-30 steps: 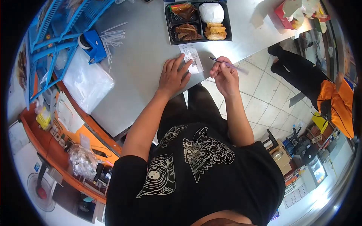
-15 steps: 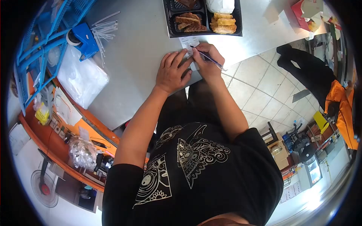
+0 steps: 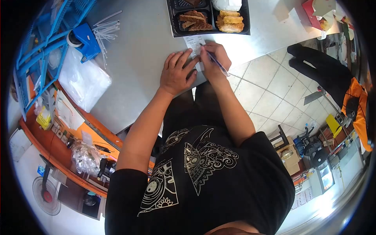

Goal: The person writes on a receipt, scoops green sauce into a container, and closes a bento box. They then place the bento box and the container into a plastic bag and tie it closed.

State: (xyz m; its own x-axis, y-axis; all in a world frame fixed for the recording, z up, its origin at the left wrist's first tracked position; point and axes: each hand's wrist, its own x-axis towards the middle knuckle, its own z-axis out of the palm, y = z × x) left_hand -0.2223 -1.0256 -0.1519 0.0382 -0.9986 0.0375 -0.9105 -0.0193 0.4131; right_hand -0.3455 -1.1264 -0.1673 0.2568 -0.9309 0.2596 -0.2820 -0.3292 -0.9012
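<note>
My right hand point(image 3: 216, 62) is closed round a pen point(image 3: 219, 64), its tip at a small printed paper slip point(image 3: 194, 41). On the metal table my left hand point(image 3: 177, 74) lies flat, fingers spread, with its fingertips at the slip's left edge. The slip's lower part is partly covered by my hands. Just beyond its top edge stands a black compartment tray point(image 3: 212, 27). Brown fried strips point(image 3: 194, 20) fill one compartment, golden rolls point(image 3: 230, 21) another, and a white wrapped bundle point(image 3: 227, 4) sits behind the rolls.
A blue tape dispenser point(image 3: 86, 42), white cable ties point(image 3: 106, 31), clear plastic bags point(image 3: 84, 80) and blue baskets point(image 3: 47, 43) are at the left. A red box point(image 3: 312, 15) stands at the far right of the table. Beyond the right edge, another person in black and orange point(image 3: 354, 105) is on the tiled floor.
The pen and my right hand have shifted slightly up and left along the slip. At the right, the other person has moved a little. My left hand stays flat.
</note>
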